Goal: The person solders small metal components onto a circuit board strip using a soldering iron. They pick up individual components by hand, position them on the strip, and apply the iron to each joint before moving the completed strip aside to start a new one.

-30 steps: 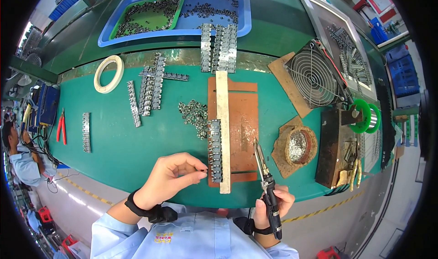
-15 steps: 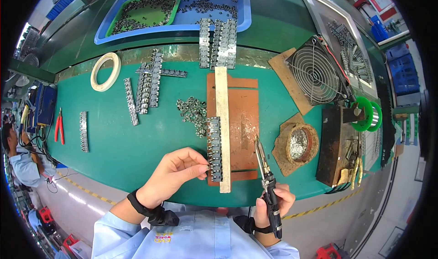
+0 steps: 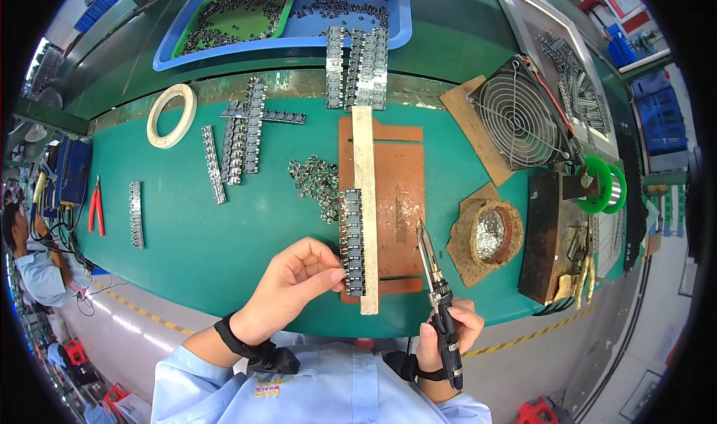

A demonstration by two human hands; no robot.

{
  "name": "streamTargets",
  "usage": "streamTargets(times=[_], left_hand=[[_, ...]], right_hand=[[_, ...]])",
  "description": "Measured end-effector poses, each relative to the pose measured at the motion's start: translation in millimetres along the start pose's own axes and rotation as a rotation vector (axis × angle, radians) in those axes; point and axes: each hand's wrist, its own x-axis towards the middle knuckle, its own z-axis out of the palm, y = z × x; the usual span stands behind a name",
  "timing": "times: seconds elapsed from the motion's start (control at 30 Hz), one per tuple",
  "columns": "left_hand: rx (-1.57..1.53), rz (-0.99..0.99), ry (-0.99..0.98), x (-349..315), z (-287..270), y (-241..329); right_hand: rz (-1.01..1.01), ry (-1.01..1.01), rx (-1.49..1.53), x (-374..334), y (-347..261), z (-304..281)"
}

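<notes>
Grips soldering iron right of pale bar with right hand; pinches left hand narrow at circuit strip, left of bar, fingertip contents too hidden to tell

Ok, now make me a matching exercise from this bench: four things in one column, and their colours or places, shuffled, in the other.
Things:
1. Soldering iron
2. Pliers
3. Small tray
4. Square fan

Colours or places:
A. Green, inside a blue tray
B. Black-framed, toward the right of the table
C. Held in the right hand
D. Red-handled, toward the table's left

Pairs: 1-C, 2-D, 3-A, 4-B
</notes>
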Motion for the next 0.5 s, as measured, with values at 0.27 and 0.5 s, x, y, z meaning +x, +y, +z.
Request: streamTargets(times=[0.27, 0.5], left_hand=[[0.026, 0.001, -0.018, -0.6, -3.0, -0.7], [0.006, -0.019, -0.021, -0.2, -3.2, 0.8]], right_hand=[[0.015, -0.024, 0.033, 1.5, -2.5, -1.8], [0.069, -0.055, 0.133, -1.6, -15.6, -21.3]])
